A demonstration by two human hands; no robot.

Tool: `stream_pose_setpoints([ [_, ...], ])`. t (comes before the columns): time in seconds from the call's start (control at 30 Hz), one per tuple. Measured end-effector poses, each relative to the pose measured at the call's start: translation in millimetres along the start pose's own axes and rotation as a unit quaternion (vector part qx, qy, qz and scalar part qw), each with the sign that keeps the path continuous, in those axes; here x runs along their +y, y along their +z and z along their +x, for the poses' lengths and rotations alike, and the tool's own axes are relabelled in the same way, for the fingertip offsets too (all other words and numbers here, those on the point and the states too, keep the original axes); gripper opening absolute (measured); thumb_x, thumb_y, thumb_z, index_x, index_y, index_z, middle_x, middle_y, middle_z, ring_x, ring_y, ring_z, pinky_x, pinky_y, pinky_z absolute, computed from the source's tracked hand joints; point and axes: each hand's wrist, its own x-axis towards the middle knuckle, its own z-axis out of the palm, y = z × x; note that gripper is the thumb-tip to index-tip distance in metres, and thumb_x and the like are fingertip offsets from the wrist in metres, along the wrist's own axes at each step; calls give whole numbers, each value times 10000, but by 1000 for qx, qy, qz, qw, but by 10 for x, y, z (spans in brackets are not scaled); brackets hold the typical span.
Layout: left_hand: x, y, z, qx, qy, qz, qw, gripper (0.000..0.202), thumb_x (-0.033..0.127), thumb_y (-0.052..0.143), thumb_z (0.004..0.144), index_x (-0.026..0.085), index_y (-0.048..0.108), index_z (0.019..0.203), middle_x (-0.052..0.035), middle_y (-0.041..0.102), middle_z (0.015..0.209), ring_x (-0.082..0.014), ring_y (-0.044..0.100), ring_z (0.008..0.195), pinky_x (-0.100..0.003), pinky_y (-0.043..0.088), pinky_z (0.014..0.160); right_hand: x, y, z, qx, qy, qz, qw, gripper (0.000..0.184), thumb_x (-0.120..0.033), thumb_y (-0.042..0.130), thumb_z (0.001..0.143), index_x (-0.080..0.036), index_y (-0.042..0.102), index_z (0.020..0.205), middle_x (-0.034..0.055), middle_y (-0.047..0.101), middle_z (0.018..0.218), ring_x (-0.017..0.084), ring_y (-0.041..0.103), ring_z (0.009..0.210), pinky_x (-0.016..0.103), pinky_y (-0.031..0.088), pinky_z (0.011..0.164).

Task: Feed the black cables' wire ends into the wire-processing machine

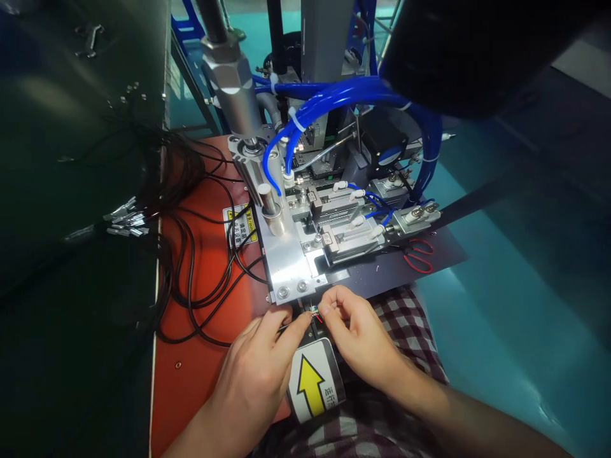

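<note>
Just in front of the metal machine plate (291, 261), my two hands meet over a small bundle of thin coloured wires (317, 313). My left hand (260, 356) is closed, its thumb and forefinger pinching a black cable near where the wires come out; most of the cable in that grip is hidden. Thumb and fingertips of my right hand (358, 334) are pressed together on the wire ends. A white label with a yellow arrow (310, 381) lies below the hands, the arrow pointing at the machine.
Black cables (191, 280) lie in loops across the orange table (214, 366) to the left, with bare silvery ends (128, 219) on a dark surface. Blue air tubes (353, 98) arch over the machine's cylinders (353, 238). Red-handled scissors (420, 257) rest at the right; a wrench (90, 41) lies far left.
</note>
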Motion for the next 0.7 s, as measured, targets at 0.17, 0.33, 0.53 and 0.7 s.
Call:
stream_pose_setpoints([
  [0.17, -2, 6, -5, -5, 0, 2, 1000, 367, 32, 436, 855, 134, 570, 1181, -98, 554, 932, -211, 571, 784, -331, 532, 649, -13, 3, -13, 17, -32, -54, 998, 153, -197, 436, 903, -205, 478, 756, 5, 522, 701, 155, 493, 629, 271, 376, 571],
  [0.33, 8, -1, 7, 8, 7, 4, 1000, 349, 30, 430, 856, 121, 586, 1155, -95, 558, 905, -200, 565, 740, -320, 526, 615, 21, -2, 13, -22, 17, 20, 999, 184, -251, 450, 913, -213, 456, 733, -33, 467, 637, 125, 438, 543, 246, 355, 505],
  [0.53, -11, 13, -7, 0, 0, -16, 1000, 378, 9, 440, 841, 125, 577, 1174, -101, 554, 936, -210, 570, 801, -319, 525, 653, 44, -18, 23, -24, -14, 34, 999, 165, -221, 458, 911, -205, 467, 748, -25, 485, 686, 127, 467, 598, 249, 376, 560],
  [0.7, -27, 18, -15, 1, 2, -22, 1000, 379, 17, 448, 845, 133, 569, 1185, -97, 548, 936, -208, 567, 790, -319, 524, 640, 66, -10, 34, -19, -25, 43, 999, 171, -222, 452, 910, -205, 454, 741, -28, 470, 686, 127, 459, 606, 252, 374, 574],
])
